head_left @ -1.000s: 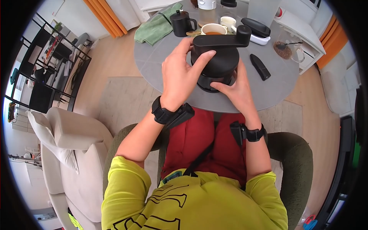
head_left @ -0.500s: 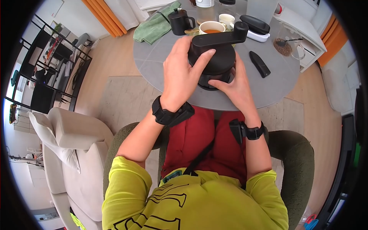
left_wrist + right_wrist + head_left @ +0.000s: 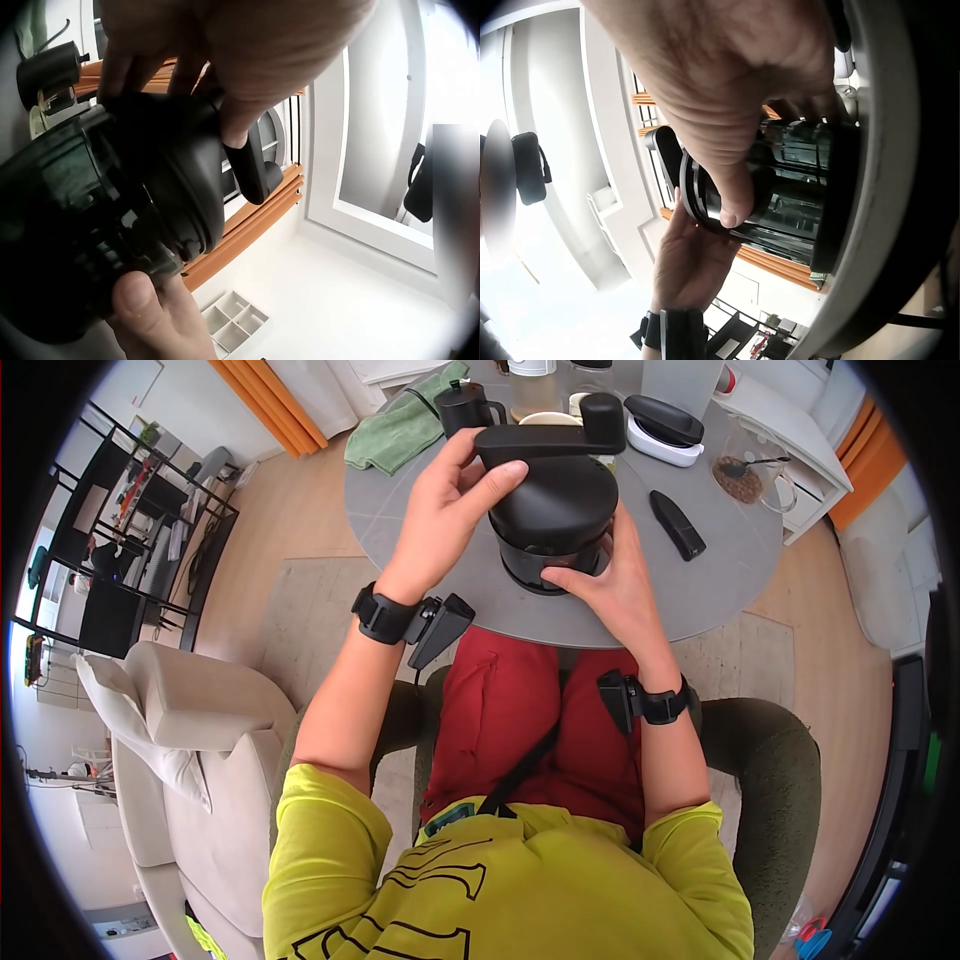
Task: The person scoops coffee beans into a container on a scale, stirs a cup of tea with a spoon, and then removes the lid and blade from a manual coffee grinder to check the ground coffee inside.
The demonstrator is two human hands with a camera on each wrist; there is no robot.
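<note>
A black grinder with a crank arm on its lid (image 3: 555, 500) stands near the front of the grey round table. The left hand (image 3: 440, 515) grips the lid at its left side, thumb over the hub end of the crank. Lower down, the right hand (image 3: 615, 585) is wrapped round the body from the right, thumb across the front. The left wrist view shows the dark lid (image 3: 176, 165) under the left fingers. In the right wrist view the right hand (image 3: 735, 97) holds the clear, dark-tinted body (image 3: 791, 202).
Behind the grinder are a black pot (image 3: 465, 410), a partly hidden cup and jars. A green cloth (image 3: 400, 435) lies at the back left. To the right are an open black-and-white case (image 3: 665, 435), a black handheld object (image 3: 677, 525) and a glass jug (image 3: 745, 480).
The lid and crank have tilted and shifted slightly left and toward the person, with the left hand and forearm moving left. The right hand has stayed nearly in place.
</note>
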